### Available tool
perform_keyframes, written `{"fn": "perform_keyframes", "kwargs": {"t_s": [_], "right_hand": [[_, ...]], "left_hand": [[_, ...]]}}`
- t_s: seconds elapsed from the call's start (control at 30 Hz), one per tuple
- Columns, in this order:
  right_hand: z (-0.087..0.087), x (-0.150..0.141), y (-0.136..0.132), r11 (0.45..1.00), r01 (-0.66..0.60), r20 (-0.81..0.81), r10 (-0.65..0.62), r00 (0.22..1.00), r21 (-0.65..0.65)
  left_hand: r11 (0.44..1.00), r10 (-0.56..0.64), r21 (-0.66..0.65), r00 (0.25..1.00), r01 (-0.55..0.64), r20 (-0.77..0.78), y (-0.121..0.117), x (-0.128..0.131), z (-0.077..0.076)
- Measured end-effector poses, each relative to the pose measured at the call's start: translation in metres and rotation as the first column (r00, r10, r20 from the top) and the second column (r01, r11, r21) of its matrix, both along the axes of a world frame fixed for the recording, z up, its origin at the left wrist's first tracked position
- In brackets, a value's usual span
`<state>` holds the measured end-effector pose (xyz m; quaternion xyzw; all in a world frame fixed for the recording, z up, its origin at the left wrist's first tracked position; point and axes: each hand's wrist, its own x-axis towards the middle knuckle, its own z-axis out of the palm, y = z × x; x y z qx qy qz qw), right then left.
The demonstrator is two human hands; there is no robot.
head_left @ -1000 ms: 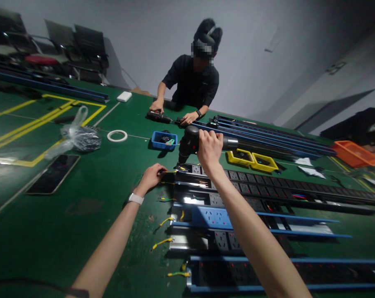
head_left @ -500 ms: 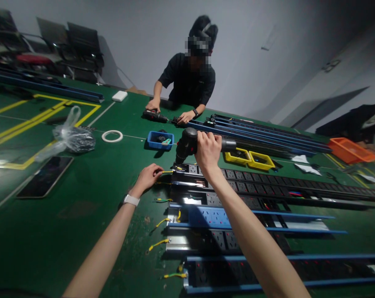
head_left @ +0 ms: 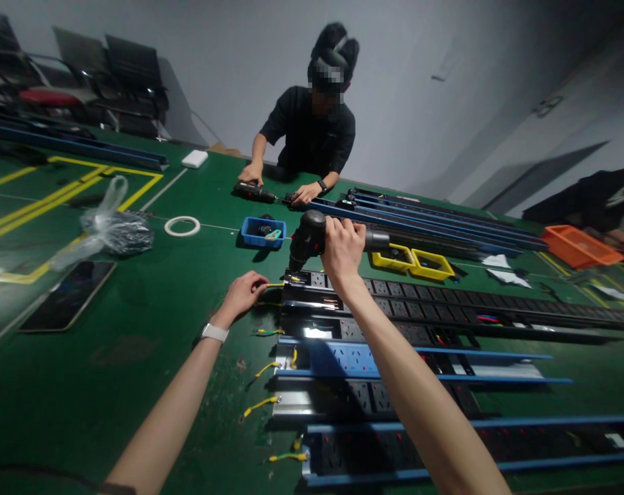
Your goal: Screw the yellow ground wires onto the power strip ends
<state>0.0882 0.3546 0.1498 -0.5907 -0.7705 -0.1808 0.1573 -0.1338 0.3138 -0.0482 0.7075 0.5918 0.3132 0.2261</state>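
drill (head_left: 306, 240) points down, right fingers (head_left: 347, 227) clamped round it; left fingers (head_left: 259, 280) pinch yellow wire (head_left: 276, 284).

1. Assembly workshop, shown by a broad green worktable (head_left: 58, 399) with a small blue parts bin (head_left: 260, 241) on it
2. Just right of the blue bin: a power drill (head_left: 305, 242)
3. Nearer than the bin, rightward: rows of socket strips (head_left: 435, 295) with yellow wire ends (head_left: 260, 407)
4. Beyond it: a co-worker (head_left: 319, 134) using another drill (head_left: 252, 192)
5. Far right of it: an orange crate (head_left: 585, 246)
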Motion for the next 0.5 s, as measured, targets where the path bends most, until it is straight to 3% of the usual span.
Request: {"fn": "perform_keyframes", "kwargs": {"t_s": [0.5], "right_hand": [[0.006, -0.013, -0.001, 0.999, -0.037, 0.015, 0.037, 0.999, 0.001]], "left_hand": [[1.0, -0.011, 0.007, 1.0, 0.011, 0.017, 0.001, 0.0, -0.001]]}}
